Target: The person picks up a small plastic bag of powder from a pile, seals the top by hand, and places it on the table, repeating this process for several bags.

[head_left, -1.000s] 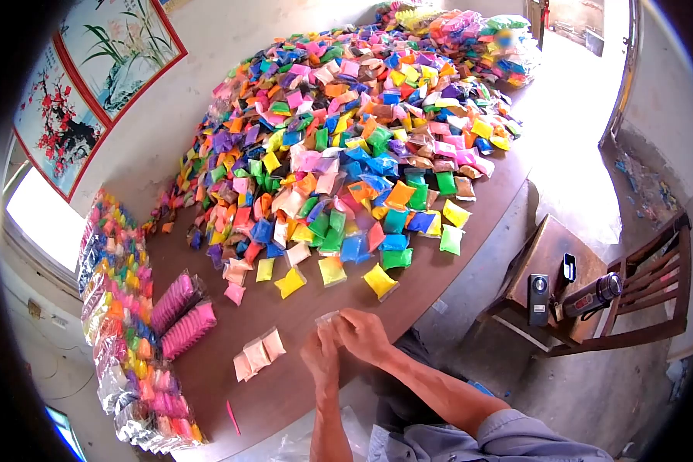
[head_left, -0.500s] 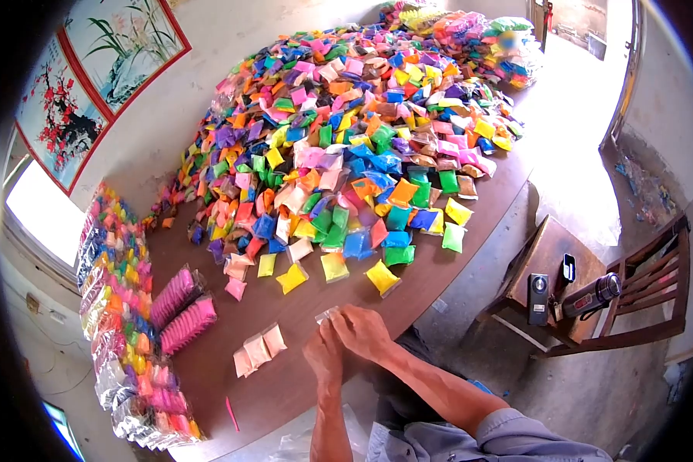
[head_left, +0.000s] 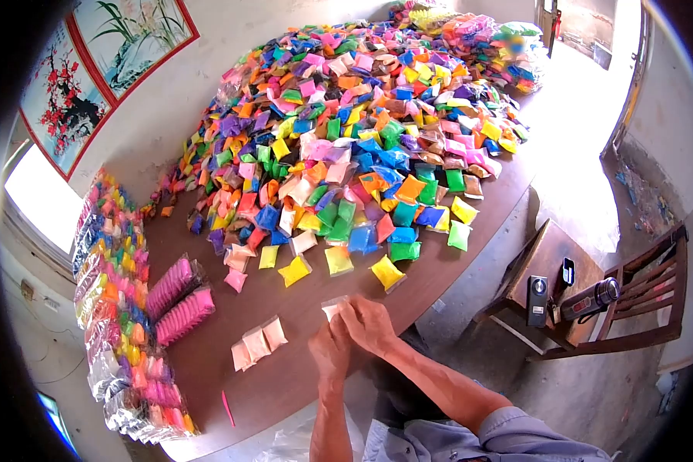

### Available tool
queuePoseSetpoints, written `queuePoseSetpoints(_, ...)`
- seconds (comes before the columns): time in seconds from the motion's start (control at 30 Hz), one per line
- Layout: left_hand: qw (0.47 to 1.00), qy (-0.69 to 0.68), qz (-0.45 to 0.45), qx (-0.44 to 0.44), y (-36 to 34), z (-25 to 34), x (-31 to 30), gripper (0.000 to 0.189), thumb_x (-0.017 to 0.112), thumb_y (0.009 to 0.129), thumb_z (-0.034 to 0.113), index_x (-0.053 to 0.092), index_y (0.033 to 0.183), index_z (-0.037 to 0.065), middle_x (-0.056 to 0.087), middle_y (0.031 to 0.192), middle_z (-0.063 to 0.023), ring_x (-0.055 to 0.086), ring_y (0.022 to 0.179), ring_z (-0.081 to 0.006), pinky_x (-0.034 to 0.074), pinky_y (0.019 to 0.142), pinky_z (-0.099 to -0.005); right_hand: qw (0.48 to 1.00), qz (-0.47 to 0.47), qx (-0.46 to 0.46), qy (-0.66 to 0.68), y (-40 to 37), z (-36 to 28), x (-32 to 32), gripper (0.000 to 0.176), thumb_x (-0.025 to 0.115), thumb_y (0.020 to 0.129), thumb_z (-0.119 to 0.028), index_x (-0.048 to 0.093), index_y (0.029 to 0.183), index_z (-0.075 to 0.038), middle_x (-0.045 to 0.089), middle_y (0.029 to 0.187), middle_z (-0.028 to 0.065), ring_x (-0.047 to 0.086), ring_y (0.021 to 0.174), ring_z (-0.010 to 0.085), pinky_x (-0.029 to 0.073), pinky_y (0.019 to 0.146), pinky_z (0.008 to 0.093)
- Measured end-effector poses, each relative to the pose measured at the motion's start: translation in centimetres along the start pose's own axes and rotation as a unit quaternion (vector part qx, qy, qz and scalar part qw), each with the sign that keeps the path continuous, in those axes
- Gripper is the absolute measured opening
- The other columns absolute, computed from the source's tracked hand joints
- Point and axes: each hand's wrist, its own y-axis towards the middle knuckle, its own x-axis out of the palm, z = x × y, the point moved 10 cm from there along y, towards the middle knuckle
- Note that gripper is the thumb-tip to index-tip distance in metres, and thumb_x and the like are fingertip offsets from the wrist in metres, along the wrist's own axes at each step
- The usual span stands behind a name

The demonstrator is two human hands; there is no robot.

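Observation:
Near the table's front edge, my left hand point(head_left: 330, 351) and my right hand point(head_left: 367, 325) are closed together on a small clear packet with pale contents point(head_left: 332, 308). Its top edge shows beyond my fingers; the rest is hidden by them. To the left of my hands lies a short overlapping row of peach-coloured packets point(head_left: 259, 343). A yellow packet point(head_left: 386, 274) rests just beyond my right hand, at the near fringe of a huge heap of colourful packets point(head_left: 346, 165).
Two bundles of pink packets point(head_left: 185, 316) lie at left, beside a long stacked wall of multicoloured packets point(head_left: 135, 308). A thin pink stick point(head_left: 228, 408) is on the brown table point(head_left: 285, 385). At right, a small wooden table point(head_left: 554, 258) carries a dark flask point(head_left: 591, 299), near a chair point(head_left: 647, 296).
My hands stay closed on the packet and shift very slightly; more of its pale top now shows above my fingers. The whole view has tilted a little.

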Motion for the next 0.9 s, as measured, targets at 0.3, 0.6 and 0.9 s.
queuePoseSetpoints(0.3,0.991,-0.095,-0.024,-0.086,-0.4,-1.5,0.5,0.045,0.056,0.11,0.033,0.064,0.086,-0.004,0.06,0.068,-0.0132,0.055,0.063,-0.0195,0.046,0.059,-0.0396,1.0,0.006,-0.009,-0.013,-0.2,1.6,0.0,0.017,0.065,0.102,-0.016,0.065,0.097,0.0,0.067,0.084,0.022,0.069,0.075,0.0374,0.053,0.065,0.0405)
queuePoseSetpoints(0.6,0.994,-0.065,0.011,-0.083,-0.2,-3.3,-0.5,0.037,0.057,0.11,0.028,0.063,0.089,-0.002,0.058,0.069,-0.014,0.049,0.065,-0.0151,0.044,0.057,-0.0388,0.996,-0.042,-0.071,-0.013,-0.3,-1.0,0.6,0.022,0.065,0.103,-0.022,0.062,0.095,-0.001,0.065,0.085,0.022,0.066,0.077,0.0424,0.051,0.064,0.0466)
queuePoseSetpoints(0.9,0.99,-0.111,0.037,-0.08,0.1,-1.6,-0.8,0.033,0.059,0.108,0.025,0.063,0.089,-0.002,0.057,0.07,-0.0113,0.05,0.068,-0.0138,0.044,0.059,-0.0371,0.998,-0.043,-0.042,-0.029,-0.4,0.9,0.8,0.02,0.066,0.1,-0.021,0.065,0.1,-0.001,0.069,0.09,0.0202,0.068,0.081,0.0419,0.055,0.068,0.0444)
